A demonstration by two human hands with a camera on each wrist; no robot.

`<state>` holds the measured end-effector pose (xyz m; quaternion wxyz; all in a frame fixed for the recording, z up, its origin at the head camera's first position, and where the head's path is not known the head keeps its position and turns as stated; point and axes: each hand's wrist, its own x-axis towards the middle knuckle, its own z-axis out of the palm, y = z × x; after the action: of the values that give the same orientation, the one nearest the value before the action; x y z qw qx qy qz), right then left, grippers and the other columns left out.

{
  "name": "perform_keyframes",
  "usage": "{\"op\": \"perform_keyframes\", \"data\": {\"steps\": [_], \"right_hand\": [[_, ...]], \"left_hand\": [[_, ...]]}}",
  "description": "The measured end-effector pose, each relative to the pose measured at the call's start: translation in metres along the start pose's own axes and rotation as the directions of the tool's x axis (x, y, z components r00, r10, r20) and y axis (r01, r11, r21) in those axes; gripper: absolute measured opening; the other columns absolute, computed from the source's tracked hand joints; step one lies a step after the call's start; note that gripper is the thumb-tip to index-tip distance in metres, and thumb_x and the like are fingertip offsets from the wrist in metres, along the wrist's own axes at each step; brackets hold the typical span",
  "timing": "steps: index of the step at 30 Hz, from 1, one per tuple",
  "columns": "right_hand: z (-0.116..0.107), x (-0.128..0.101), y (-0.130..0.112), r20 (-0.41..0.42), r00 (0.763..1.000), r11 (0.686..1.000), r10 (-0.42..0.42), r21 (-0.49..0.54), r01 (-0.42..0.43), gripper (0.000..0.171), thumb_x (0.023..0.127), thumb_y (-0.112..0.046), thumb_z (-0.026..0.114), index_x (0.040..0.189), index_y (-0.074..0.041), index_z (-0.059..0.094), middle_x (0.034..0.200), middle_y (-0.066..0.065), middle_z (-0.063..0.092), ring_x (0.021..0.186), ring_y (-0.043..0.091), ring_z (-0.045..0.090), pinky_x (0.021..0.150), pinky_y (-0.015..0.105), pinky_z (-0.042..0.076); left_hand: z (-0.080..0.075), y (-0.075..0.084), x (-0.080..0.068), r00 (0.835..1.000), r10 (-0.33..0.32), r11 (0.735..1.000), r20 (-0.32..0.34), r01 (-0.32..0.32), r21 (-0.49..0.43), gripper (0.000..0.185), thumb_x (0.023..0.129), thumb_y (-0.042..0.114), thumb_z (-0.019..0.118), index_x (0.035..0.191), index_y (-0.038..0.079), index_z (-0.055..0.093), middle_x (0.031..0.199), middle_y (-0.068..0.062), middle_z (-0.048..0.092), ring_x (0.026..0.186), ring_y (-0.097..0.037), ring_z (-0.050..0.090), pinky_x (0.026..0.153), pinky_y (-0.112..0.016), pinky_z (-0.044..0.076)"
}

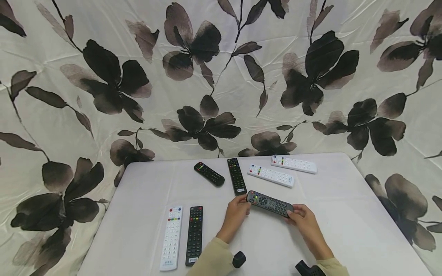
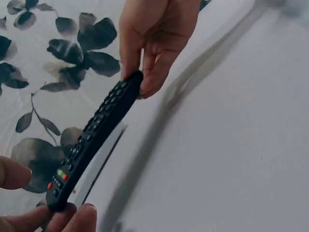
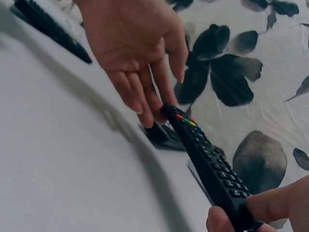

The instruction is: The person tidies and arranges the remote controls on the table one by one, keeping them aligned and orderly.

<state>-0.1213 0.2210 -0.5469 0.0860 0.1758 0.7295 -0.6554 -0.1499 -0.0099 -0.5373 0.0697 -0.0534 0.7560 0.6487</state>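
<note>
From the head cam we're holding a dark grey remote (image 1: 270, 203) lifted just off the white tablecloth (image 1: 345, 214), near the middle of the table. Our left hand (image 1: 236, 211) pinches the end with the coloured buttons and our right hand (image 1: 304, 217) grips the opposite end, so it spans between both hands. Six other remotes are laid out already: a white one (image 1: 171, 237) and a black one (image 1: 195, 234) side by side at about 8 o'clock from the held one, two black ones (image 1: 208, 174) (image 1: 236, 176) at 11 o'clock, and two white ones (image 1: 271, 175) (image 1: 294, 164) at 1 o'clock. Our guess is the sorting's mostly done and this one is left to place. Behind hangs a shiny floral backdrop (image 1: 110, 80), creased in spots.

Left wrist cam: the remote (image 2: 94, 137) is a long slim plastic bar with rows of rubbery little buttons, red and yellow near our fingertips (image 2: 72, 215). The other hand (image 2: 157, 38) clamps its far end between thumb and fingers.

Right wrist cam: same bar (image 3: 207, 162), matte and slightly rounded. Thumb and finger (image 3: 270, 203) hold the near end, and the left hand's (image 3: 130, 43) fingertips hold the far tip. The cloth looks smooth.
</note>
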Motion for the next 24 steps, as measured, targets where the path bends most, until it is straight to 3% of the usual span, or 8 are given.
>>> {"op": "perform_keyframes", "data": {"steps": [3, 9, 15, 19, 24], "right_hand": [[0.006, -0.009, 0.004, 0.029, 1.0, 1.0, -0.004, -0.007, 0.005, 0.043, 0.103, 0.0, 0.057, 0.143, 0.012, 0.045, 0.119, 0.02, 0.058, 0.099, 0.015, 0.068, 0.089, 0.025, 0.062], [0.019, -0.026, 0.01, 0.071, 0.997, 0.999, -0.001, -0.042, 0.004, 0.044, 0.1, -0.003, 0.061, 0.142, 0.009, 0.051, 0.122, 0.022, 0.061, 0.103, 0.022, 0.07, 0.088, 0.031, 0.064], [0.035, -0.042, 0.015, 0.125, 0.992, 1.0, 0.025, -0.001, -0.025, 0.042, 0.097, 0.0, 0.063, 0.137, 0.01, 0.052, 0.119, 0.021, 0.066, 0.102, 0.024, 0.071, 0.087, 0.034, 0.064], [0.044, -0.049, 0.02, 0.201, 0.98, 1.0, 0.012, 0.018, -0.016, 0.046, 0.096, 0.0, 0.065, 0.138, 0.013, 0.049, 0.123, 0.022, 0.067, 0.105, 0.024, 0.071, 0.089, 0.034, 0.064], [0.055, -0.056, 0.025, 0.321, 0.947, 0.998, -0.02, 0.065, -0.001, 0.051, 0.098, 0.002, 0.065, 0.141, 0.016, 0.042, 0.128, 0.026, 0.064, 0.109, 0.027, 0.073, 0.09, 0.036, 0.064]], "left_hand": [[-0.01, -0.003, -0.002, 1.0, 0.023, 1.0, 0.015, -0.023, 0.007, 0.044, 0.094, 0.006, 0.063, 0.135, -0.006, 0.065, 0.111, -0.013, 0.069, 0.085, -0.014, 0.066, 0.073, -0.025, 0.058], [-0.029, -0.009, -0.009, 0.996, 0.091, 0.994, 0.014, -0.092, 0.055, 0.031, 0.1, 0.004, 0.063, 0.128, -0.007, 0.068, 0.11, -0.014, 0.071, 0.091, -0.025, 0.074, 0.073, -0.023, 0.06], [-0.046, -0.012, -0.016, 0.997, 0.075, 0.994, -0.013, -0.074, 0.081, 0.025, 0.102, 0.002, 0.061, 0.123, -0.008, 0.071, 0.106, -0.014, 0.073, 0.089, -0.025, 0.075, 0.074, -0.027, 0.064], [-0.057, -0.015, -0.017, 0.997, 0.077, 0.995, -0.019, -0.075, 0.069, 0.024, 0.101, -0.001, 0.06, 0.119, -0.011, 0.071, 0.1, -0.017, 0.076, 0.082, -0.023, 0.075, 0.071, -0.027, 0.065], [-0.069, -0.018, -0.016, 0.996, 0.088, 0.996, 0.015, -0.088, 0.031, 0.022, 0.102, -0.005, 0.058, 0.118, -0.016, 0.069, 0.102, -0.02, 0.073, 0.078, -0.02, 0.075, 0.072, -0.029, 0.066]]}}
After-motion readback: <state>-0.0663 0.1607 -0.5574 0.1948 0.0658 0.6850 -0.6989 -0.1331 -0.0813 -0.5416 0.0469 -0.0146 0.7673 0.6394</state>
